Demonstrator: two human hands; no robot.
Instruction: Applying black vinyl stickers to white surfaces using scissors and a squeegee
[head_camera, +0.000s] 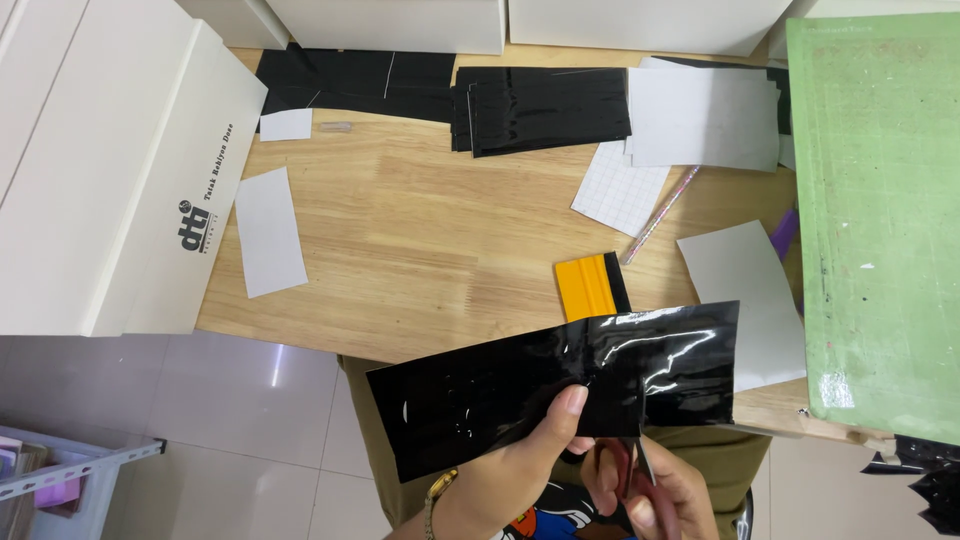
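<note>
Your left hand (525, 460) pinches the glossy black sheet (560, 385), thumb pressed on top. Your right hand (655, 495) grips red-handled scissors (628, 465) beneath it, off the table's (420, 240) near edge.

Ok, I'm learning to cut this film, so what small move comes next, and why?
Probably close the scissors a little and cut upward. The right hand has the blades at the lower edge of the black sheet, and the left hand pinches the sheet just beside them, holding it steady.
</note>
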